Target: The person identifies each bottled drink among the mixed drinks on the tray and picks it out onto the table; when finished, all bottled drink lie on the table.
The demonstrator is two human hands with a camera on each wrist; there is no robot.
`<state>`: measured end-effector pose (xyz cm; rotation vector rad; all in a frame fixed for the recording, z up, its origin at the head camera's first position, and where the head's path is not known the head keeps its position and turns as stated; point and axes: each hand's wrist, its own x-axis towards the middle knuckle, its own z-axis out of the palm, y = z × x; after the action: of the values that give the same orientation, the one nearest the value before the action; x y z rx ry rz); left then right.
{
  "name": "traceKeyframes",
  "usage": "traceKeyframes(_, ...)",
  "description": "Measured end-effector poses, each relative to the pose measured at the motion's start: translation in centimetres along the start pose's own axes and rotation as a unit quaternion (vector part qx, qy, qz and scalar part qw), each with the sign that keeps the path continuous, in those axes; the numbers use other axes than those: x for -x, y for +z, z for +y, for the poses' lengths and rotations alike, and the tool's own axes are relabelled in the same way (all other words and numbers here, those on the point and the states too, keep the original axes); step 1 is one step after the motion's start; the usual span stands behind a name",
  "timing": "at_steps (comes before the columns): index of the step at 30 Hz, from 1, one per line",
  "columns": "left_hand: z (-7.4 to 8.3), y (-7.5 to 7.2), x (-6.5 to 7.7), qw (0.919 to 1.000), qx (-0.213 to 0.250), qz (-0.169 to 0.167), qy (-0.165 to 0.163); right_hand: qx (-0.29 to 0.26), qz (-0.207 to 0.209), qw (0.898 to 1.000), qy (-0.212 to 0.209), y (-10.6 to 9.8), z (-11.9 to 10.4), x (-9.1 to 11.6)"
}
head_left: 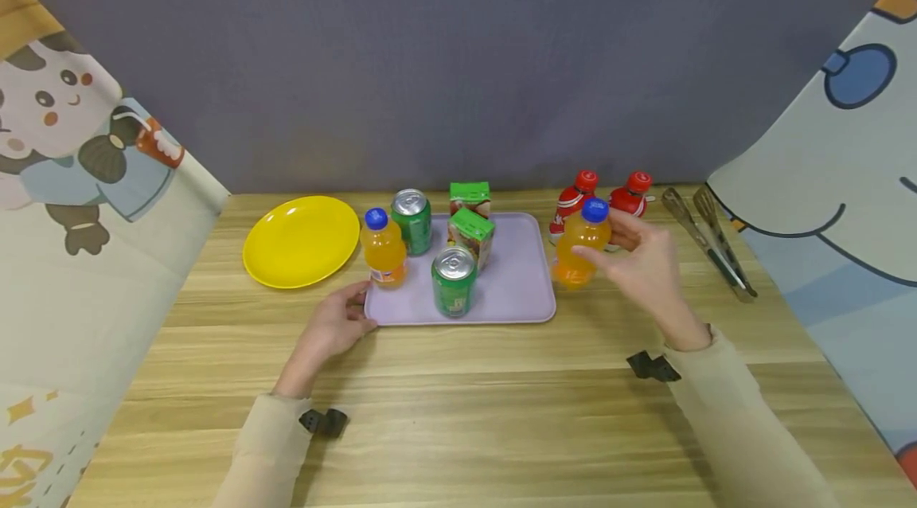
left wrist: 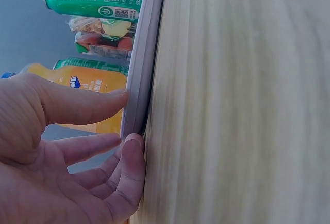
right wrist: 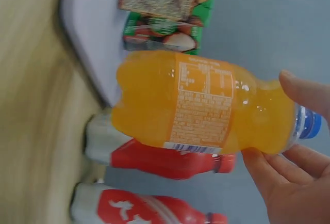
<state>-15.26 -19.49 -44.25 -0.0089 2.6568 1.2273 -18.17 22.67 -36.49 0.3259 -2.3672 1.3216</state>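
Observation:
My right hand [head_left: 648,261] holds an orange soda bottle [right wrist: 201,102] with a blue cap, fingers and thumb round its upper part. In the head view the bottle is at the right end of a pale purple tray [head_left: 519,273], its base raised off the table in the right wrist view. My left hand [head_left: 338,321] grips the tray's front left corner, thumb on the rim and fingers against the outer edge. A second orange soda bottle [head_left: 384,253] stands on the tray beside that hand. Two green cans [head_left: 454,293] and two small green-topped drink cartons [head_left: 470,197] also stand there.
Two red-labelled bottles [head_left: 573,197] with red caps stand behind the right hand. Metal tongs [head_left: 705,241] lie at the far right. A yellow plate [head_left: 301,241] lies left of the tray. A grey wall [head_left: 458,62] rises behind the table.

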Motion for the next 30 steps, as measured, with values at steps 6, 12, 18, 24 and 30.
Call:
traceKeyframes(6,0.1,0.1,0.1,1.0,-0.005,0.0,0.0,-0.003,0.014,1.0,0.016,0.5,1.7,0.0)
traceKeyframes(12,0.1,0.2,0.1,1.0,-0.005,0.0,-0.002,-0.004,0.017,0.999,0.029,0.6,2.4,0.0)
traceKeyframes(18,0.1,0.1,0.1,1.0,-0.001,0.001,0.0,0.002,0.01,0.999,0.039,0.4,1.1,0.2)
traceKeyframes(24,0.2,0.0,0.1,1.0,0.0,0.001,0.0,-0.01,0.006,0.999,0.038,0.5,-0.4,0.3)
traceKeyframes(30,0.2,-0.1,0.1,1.0,-0.001,0.004,0.002,-0.025,0.008,0.999,0.047,0.6,0.1,0.3)
